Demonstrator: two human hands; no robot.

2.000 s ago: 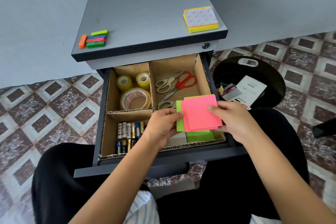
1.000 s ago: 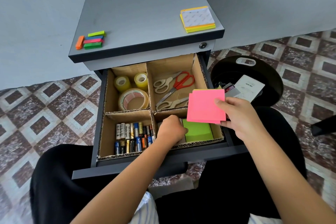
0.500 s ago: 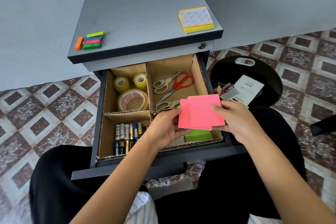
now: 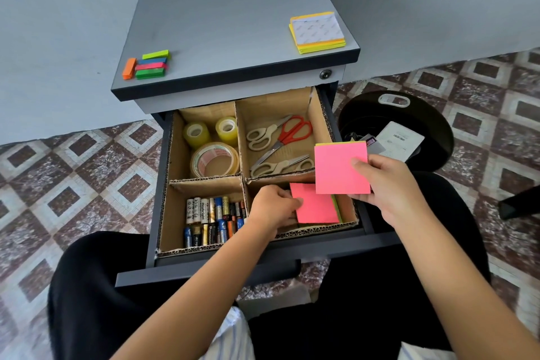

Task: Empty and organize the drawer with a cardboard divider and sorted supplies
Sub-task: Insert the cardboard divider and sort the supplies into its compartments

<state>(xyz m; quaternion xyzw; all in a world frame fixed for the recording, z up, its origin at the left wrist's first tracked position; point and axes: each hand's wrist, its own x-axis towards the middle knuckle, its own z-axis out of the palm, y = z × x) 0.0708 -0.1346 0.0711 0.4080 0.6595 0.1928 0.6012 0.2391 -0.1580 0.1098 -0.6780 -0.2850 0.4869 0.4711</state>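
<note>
The open drawer [image 4: 377, 240] holds a cardboard divider [image 4: 242, 177] with four compartments. Tape rolls [image 4: 214, 159] fill the back left one, scissors [image 4: 280, 140] the back right one, batteries [image 4: 213, 218] the front left one. My left hand [image 4: 274, 207] holds a pink sticky-note pad [image 4: 317, 206] down in the front right compartment, on top of a green pad whose edge shows. My right hand [image 4: 382, 187] grips a stack of pink sticky notes [image 4: 339, 168] just above that compartment.
On the cabinet top [image 4: 233, 17] lie coloured page flags [image 4: 147, 64] at the front left and a yellow sticky-note pad [image 4: 318, 32] at the front right. A black bin [image 4: 438, 131] with paper scraps stands to the right. My knees flank the drawer front.
My left hand took a pink pad off the stack and lowered it into the front right compartment. My right hand lifted the remaining stack slightly up and to the right.
</note>
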